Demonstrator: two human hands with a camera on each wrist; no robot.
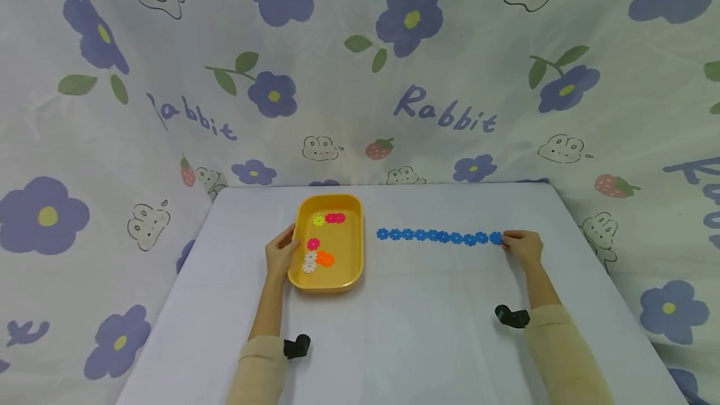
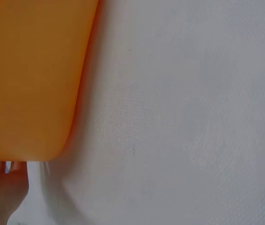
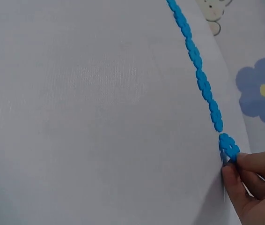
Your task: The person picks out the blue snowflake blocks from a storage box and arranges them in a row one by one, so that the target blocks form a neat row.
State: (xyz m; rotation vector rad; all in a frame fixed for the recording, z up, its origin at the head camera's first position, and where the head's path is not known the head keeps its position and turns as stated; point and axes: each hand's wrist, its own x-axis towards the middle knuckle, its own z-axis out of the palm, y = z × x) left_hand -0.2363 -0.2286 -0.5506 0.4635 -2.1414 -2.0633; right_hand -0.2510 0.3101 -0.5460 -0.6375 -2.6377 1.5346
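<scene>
My left hand (image 1: 279, 256) grips the left side of a yellow tray (image 1: 350, 255), thumb over the rim. In the left wrist view, only the tray's outer wall (image 2: 34, 84) and part of that hand (image 2: 3, 194) show. Inside the tray lie pink discs (image 1: 313, 244), white discs (image 1: 310, 261), orange discs (image 1: 325, 259) and a yellow-green disc (image 1: 319, 220). Right of it stretches a row of blue snowflake discs (image 1: 420, 235). At the row's right end, my right hand (image 1: 524, 247) pinches a blue snowflake disc (image 3: 228, 145), with a small gap from its neighbour in the right wrist view.
A white cloth covers the table (image 1: 427, 324). Behind and at both sides hangs a curtain (image 1: 349, 92) printed with flowers and rabbits. Black wrist mounts (image 1: 512, 316) stick out from both beige sleeves.
</scene>
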